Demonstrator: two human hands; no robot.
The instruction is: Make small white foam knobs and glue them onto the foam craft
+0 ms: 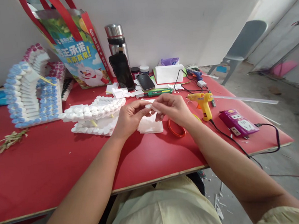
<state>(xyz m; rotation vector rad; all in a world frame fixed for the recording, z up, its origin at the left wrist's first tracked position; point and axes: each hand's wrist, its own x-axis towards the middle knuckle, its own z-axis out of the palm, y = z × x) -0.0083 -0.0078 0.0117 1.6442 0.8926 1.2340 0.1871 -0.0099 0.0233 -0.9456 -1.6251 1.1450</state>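
Observation:
Both my hands meet over the middle of the red table (52, 161). My left hand (129, 117) and my right hand (172, 108) pinch one small white piece (149, 107) between their fingertips, held just above a stack of white sheets (150, 125). A white model built of small white caps (95, 114) lies just left of my left hand. An orange ring (176, 132) lies under my right wrist. A yellow glue gun (203, 102) stands to the right of my right hand.
A blue-and-white cap model (31, 93) stands at the left, a printed shopping bag (74, 45), a steel flask (116, 38) and two phones (133, 75) at the back. A purple power strip (238, 122) with cables lies at the right edge. A grey chair (240, 46) stands beyond.

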